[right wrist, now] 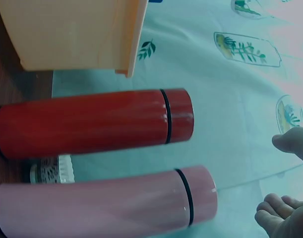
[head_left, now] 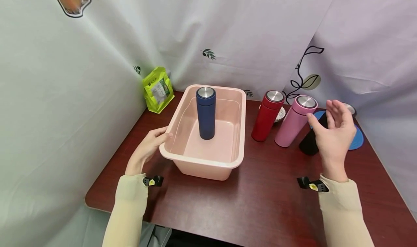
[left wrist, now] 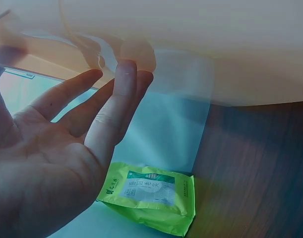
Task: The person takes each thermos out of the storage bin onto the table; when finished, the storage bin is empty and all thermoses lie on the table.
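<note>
A pale pink plastic basin (head_left: 202, 171) stands on the table, and a dark blue thermos bottle (head_left: 206, 116) with a steel-topped lid stands upright inside it. At the basin's left rim, my left hand (head_left: 153, 142) holds on, thumb over the edge and fingers against the outer wall. In the left wrist view those fingers (left wrist: 111, 114) are fairly straight. My right hand (head_left: 335, 135) is raised with thumb and fingers apart, holding nothing. It is nearest a pink thermos (head_left: 293, 122) and a black thermos (head_left: 309, 144), which it partly hides. To their left stands a red thermos (head_left: 265, 118).
A yellow-green packet (head_left: 158, 91) stands at the back left corner. Behind the bottles are a small white ribbed object (head_left: 281, 114), mostly hidden, and a blue round mat (head_left: 357, 138). Patterned white cloth (head_left: 247, 33) hangs behind the dark red wooden table (head_left: 260, 200).
</note>
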Demonstrator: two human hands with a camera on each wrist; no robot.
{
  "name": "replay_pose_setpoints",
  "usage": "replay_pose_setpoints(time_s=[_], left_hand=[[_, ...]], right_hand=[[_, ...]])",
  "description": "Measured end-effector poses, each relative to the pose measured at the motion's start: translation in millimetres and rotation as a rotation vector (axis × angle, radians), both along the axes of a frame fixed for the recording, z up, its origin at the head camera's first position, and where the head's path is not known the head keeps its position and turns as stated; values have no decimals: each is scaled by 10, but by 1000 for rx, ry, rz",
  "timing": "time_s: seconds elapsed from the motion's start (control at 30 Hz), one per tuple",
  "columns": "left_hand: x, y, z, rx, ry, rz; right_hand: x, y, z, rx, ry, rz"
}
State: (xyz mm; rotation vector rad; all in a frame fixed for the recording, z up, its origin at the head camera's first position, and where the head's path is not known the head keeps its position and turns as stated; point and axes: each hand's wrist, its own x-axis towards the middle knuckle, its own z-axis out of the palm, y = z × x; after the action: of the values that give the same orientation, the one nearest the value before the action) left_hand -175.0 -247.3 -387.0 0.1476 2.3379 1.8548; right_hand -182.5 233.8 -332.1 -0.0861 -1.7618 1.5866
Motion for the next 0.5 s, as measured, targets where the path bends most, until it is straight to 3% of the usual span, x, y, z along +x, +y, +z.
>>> replay_pose_setpoints(time_s=[0.33, 0.5], left_hand=[[-24, -6, -18, -12, -32, 24], [-16, -3, -12, -27, -37, 24]], right_hand=[[-145, -215, -19, -52, 9, 113], [-210, -343, -23, -16, 8, 164]])
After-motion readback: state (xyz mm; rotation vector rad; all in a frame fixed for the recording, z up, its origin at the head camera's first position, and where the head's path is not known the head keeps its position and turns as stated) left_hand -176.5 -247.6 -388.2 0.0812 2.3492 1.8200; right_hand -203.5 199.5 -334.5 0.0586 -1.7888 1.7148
